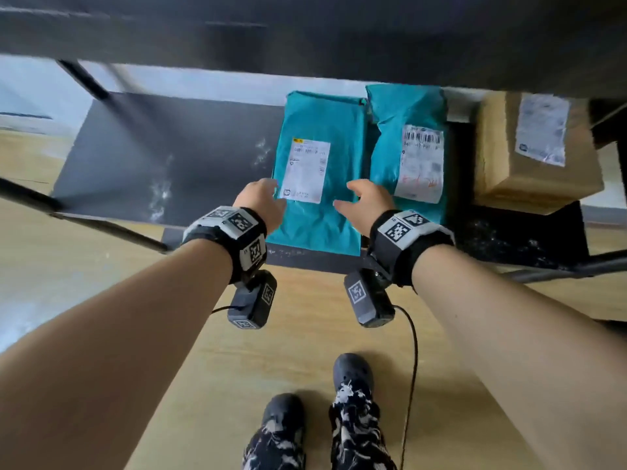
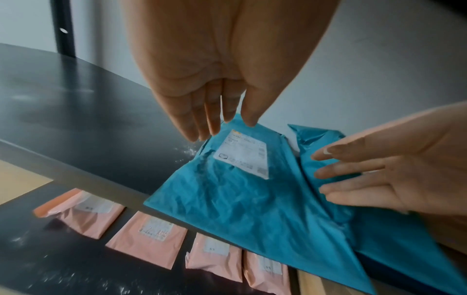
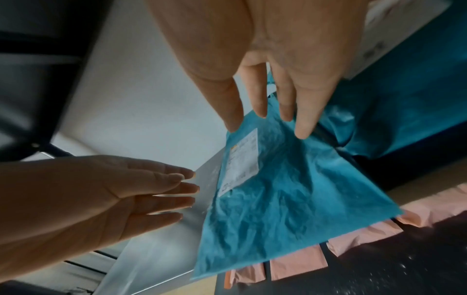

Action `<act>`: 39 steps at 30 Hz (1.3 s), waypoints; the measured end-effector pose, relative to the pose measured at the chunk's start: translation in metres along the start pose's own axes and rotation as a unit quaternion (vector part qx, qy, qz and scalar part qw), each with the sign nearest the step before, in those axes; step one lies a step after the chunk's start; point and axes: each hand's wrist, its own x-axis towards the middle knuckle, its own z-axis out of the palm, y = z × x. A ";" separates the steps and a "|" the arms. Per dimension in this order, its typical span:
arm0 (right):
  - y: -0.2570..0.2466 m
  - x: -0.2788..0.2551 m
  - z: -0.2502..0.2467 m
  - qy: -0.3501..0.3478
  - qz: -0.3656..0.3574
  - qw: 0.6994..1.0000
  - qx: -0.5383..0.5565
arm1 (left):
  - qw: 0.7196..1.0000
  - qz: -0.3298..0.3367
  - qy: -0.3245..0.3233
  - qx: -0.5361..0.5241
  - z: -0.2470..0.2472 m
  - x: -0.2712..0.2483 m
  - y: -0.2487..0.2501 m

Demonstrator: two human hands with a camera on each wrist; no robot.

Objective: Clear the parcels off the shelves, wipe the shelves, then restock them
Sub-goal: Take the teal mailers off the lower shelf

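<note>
A teal mailer parcel [image 1: 319, 120] with a white label lies on the dark shelf [image 1: 163, 157], its near end hanging over the front edge. My left hand [image 1: 263, 198] hovers at the parcel's left side with straight fingers [image 2: 215, 119] and holds nothing. My right hand [image 1: 359, 201] is at its right side with its fingers [image 3: 262, 103] spread straight just above the plastic. I cannot tell whether either hand touches it. In the wrist views the same parcel [image 2: 240, 209] [image 3: 278, 209] lies flat between both hands. A second teal parcel [image 1: 403, 110] lies right beside it.
A brown cardboard box [image 1: 498, 157] stands on the shelf at the far right. The shelf's left half is bare, with faint white smears. Several pink parcels [image 2: 149, 237] lie in a row on the lower shelf. Another shelf board [image 1: 305, 35] hangs overhead. Wooden floor lies below.
</note>
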 end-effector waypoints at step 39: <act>-0.006 -0.262 -0.051 0.142 0.129 0.978 0.080 | 0.992 0.067 -0.106 -0.023 -0.080 -0.247 0.048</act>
